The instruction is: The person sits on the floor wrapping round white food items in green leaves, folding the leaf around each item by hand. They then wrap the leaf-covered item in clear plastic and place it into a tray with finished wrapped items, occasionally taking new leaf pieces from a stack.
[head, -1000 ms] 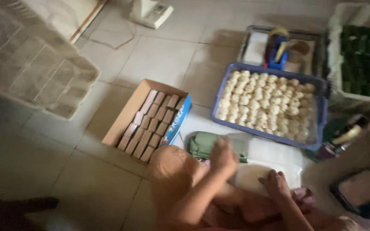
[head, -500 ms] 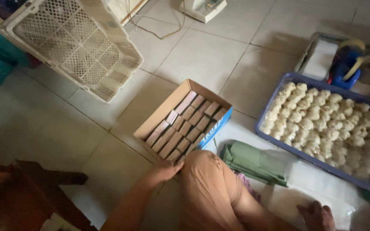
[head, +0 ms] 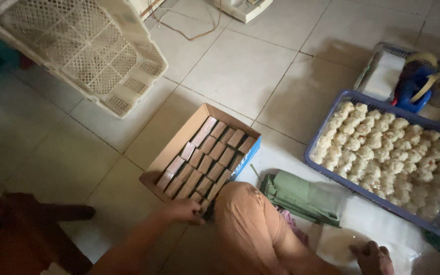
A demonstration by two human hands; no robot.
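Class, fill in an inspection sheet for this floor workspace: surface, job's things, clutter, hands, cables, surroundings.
Surface: pale tiled floor, dimly lit.
Job's things: open cardboard box packed with rows of brown wrapped blocks.
Clutter: folded green cloth; blue basket of pale lumpy pieces; blue object in a tray.
Hands: left hand touches the box's near end, grip unclear; right hand rests on a white sheet.
Cables: thin cord on the tiles.
Surroundings: tilted white lattice crate; dark wooden furniture.

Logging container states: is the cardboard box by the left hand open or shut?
Open. The cardboard box has no lid or flap over it, so its rows of brown packets show. The left hand touches its near edge.
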